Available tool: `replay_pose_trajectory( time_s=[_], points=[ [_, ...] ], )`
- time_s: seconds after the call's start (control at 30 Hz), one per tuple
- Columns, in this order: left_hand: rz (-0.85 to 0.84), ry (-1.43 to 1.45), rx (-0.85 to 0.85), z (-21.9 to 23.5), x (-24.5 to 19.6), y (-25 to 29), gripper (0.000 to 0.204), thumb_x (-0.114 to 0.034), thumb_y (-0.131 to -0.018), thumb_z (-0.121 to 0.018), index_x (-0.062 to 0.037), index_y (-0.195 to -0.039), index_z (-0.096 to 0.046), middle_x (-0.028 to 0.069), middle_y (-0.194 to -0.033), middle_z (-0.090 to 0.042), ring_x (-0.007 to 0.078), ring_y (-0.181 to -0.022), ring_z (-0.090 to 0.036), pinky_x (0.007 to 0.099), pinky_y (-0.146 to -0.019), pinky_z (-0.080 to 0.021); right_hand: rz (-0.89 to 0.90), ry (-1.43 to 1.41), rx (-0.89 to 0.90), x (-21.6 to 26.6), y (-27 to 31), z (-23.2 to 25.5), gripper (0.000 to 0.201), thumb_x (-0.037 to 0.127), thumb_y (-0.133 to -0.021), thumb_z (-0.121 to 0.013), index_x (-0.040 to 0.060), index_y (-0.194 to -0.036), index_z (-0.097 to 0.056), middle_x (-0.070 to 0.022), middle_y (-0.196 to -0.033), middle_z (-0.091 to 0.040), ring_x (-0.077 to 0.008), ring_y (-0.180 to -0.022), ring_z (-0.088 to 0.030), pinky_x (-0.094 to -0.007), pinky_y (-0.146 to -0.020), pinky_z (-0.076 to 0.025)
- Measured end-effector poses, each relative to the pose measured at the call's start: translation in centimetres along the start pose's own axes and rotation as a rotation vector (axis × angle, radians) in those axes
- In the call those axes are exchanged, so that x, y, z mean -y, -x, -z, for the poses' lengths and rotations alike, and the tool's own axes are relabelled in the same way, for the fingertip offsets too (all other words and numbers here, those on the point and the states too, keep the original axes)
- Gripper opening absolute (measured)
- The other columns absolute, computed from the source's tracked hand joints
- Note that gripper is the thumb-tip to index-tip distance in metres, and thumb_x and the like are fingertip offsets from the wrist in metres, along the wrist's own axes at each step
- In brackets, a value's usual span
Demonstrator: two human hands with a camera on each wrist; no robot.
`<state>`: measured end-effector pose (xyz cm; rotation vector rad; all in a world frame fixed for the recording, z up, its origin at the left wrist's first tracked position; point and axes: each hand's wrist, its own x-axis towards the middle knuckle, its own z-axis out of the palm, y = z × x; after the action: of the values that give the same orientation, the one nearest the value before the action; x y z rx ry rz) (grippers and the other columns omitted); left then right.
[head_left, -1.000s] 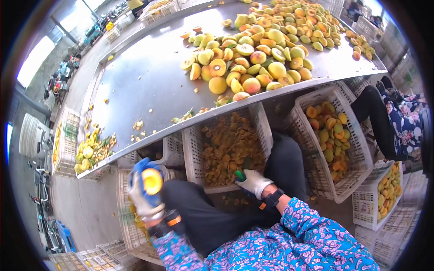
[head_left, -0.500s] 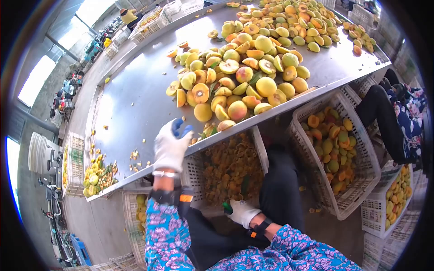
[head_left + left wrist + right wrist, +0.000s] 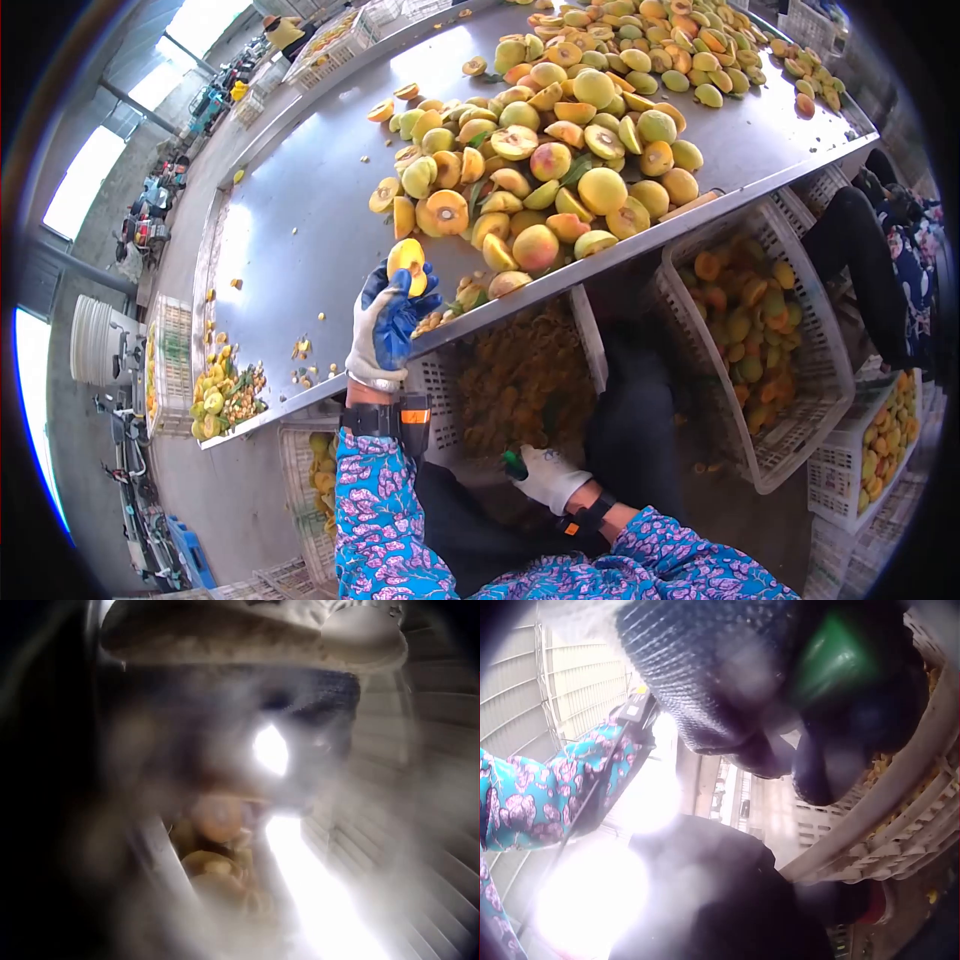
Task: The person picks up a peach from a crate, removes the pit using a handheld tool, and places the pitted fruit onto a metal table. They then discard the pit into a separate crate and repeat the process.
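My left hand [image 3: 380,335], in a white glove with blue-coated fingers, pinches a yellow peach half [image 3: 407,262] above the near edge of the metal table [image 3: 300,220]. The cut face shows. The left wrist view is blurred by glare, with the dark glove [image 3: 225,727] across it. My right hand [image 3: 550,478], gloved alike, stays low by the near rim of a crate of peach scraps [image 3: 520,390]. It grips a small tool by its green handle [image 3: 832,664]; the tool's working end is hidden. A heap of peach halves [image 3: 540,170] lies just beyond the left hand.
To the right stands a crate of peach halves [image 3: 750,330], with another fruit crate [image 3: 865,450] beyond it. A further crate [image 3: 300,470] is at lower left. Scraps and leaves [image 3: 230,395] lie at the table's left corner. Another person's leg [image 3: 845,270] is at right.
My left hand went from the lower left, where it held a peach half, up to the table edge with no fruit visible, and now holds a peach half. The right hand stays low with the green-handled tool.
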<state>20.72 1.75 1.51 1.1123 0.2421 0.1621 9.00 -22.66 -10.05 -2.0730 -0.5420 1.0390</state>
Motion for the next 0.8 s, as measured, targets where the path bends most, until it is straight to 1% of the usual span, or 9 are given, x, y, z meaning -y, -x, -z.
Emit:
replay_pose_trajectory(
  time_s=[0.1,0.2,0.3,0.33,0.4,0.5,0.53,0.6,0.8],
  points=[
    [0.04,0.421,0.06,1.3,-0.7,5.4,0.052,-0.03,-0.093,-0.053,-0.001,-0.134,-0.04,0.0218,-0.127,-0.052,0.0349,-0.108,-0.058,0.0447,-0.09,-0.051,0.008,-0.012,0.001,0.2,-0.1,0.1,0.033,0.031,-0.082,-0.062,0.0008,-0.094,-0.061,-0.0209,-0.087,-0.066,-0.0363,-0.084,-0.064,-0.0434,-0.071,-0.049],
    [0.045,0.537,0.011,1.6,-0.9,10.4,0.056,-0.04,-0.093,-0.051,-0.0051,-0.135,-0.039,0.0194,-0.123,-0.055,0.0321,-0.102,-0.061,0.0448,-0.085,-0.053,-0.03,-0.081,-0.04,1.5,0.2,0.8,0.03,0.029,-0.083,-0.064,0.0012,-0.092,-0.06,-0.0131,-0.073,-0.066,-0.0252,-0.064,-0.066,-0.0364,-0.057,-0.051],
    [0.087,0.486,-0.06,3.3,-0.1,13.8,0.06,-0.05,-0.092,-0.048,-0.0062,-0.133,-0.043,0.0172,-0.11,-0.061,0.0293,-0.095,-0.063,0.0429,-0.08,-0.055,-0.123,-0.329,0.012,2.5,0.3,1.3,0.027,0.028,-0.085,-0.063,0.0024,-0.091,-0.059,-0.0109,-0.07,-0.065,-0.02,-0.058,-0.065,-0.0327,-0.053,-0.05],
    [0.118,0.48,-0.062,3.9,0.2,14.8,0.06,-0.051,-0.092,-0.048,-0.0064,-0.132,-0.045,0.0169,-0.108,-0.062,0.029,-0.094,-0.064,0.0427,-0.08,-0.055,-0.07,-0.384,-0.035,3.1,0.5,1.5,0.026,0.028,-0.084,-0.064,0.0029,-0.09,-0.059,-0.0133,-0.071,-0.065,-0.0245,-0.062,-0.065,-0.0351,-0.057,-0.051],
    [0.175,0.469,-0.194,4.0,1.0,16.3,0.058,-0.054,-0.093,-0.044,-0.0038,-0.122,-0.053,0.0163,-0.103,-0.064,0.0282,-0.091,-0.065,0.0407,-0.077,-0.056,0.142,-0.218,-0.24,4.9,1.0,1.9,0.026,0.026,-0.083,-0.065,0.003,-0.091,-0.058,-0.0179,-0.074,-0.065,-0.0324,-0.067,-0.065,-0.039,-0.061,-0.05],
    [0.242,0.522,-0.332,3.6,2.1,17.0,0.058,-0.054,-0.094,-0.041,-0.0003,-0.111,-0.058,0.0151,-0.099,-0.065,0.0283,-0.09,-0.065,0.0415,-0.078,-0.056,0.308,0.02,-0.324,9.7,2.9,2.7,0.027,0.027,-0.083,-0.065,0.0039,-0.092,-0.055,-0.0214,-0.074,-0.063,-0.0386,-0.071,-0.063,-0.0428,-0.063,-0.049],
    [0.229,0.522,-0.282,3.7,2.4,17.1,0.058,-0.053,-0.095,-0.041,-0.0003,-0.111,-0.058,0.015,-0.1,-0.065,0.0283,-0.09,-0.065,0.0417,-0.079,-0.056,0.38,0.143,-0.341,10.3,3.0,2.2,0.028,0.029,-0.085,-0.062,0.0036,-0.091,-0.052,-0.0208,-0.072,-0.062,-0.0383,-0.07,-0.063,-0.0445,-0.061,-0.049],
    [0.197,0.513,-0.181,4.0,2.8,17.3,0.056,-0.051,-0.096,-0.04,-0.0003,-0.111,-0.058,0.0147,-0.101,-0.065,0.0283,-0.091,-0.064,0.0421,-0.08,-0.055,0.366,0.343,-0.291,11.9,3.1,1.6,0.026,0.025,-0.084,-0.063,0.003,-0.092,-0.051,-0.0179,-0.072,-0.062,-0.0356,-0.07,-0.063,-0.0414,-0.059,-0.049],
    [0.144,0.358,-0.226,3.1,2.6,18.4,0.055,-0.049,-0.097,-0.037,-0.0001,-0.11,-0.059,0.0131,-0.097,-0.066,0.0248,-0.09,-0.064,0.0347,-0.083,-0.052,0.414,0.474,-0.311,12.7,2.8,0.1,0.027,0.027,-0.085,-0.061,0.0027,-0.091,-0.051,-0.0161,-0.069,-0.062,-0.0327,-0.065,-0.063,-0.0405,-0.056,-0.05]
  ],
)
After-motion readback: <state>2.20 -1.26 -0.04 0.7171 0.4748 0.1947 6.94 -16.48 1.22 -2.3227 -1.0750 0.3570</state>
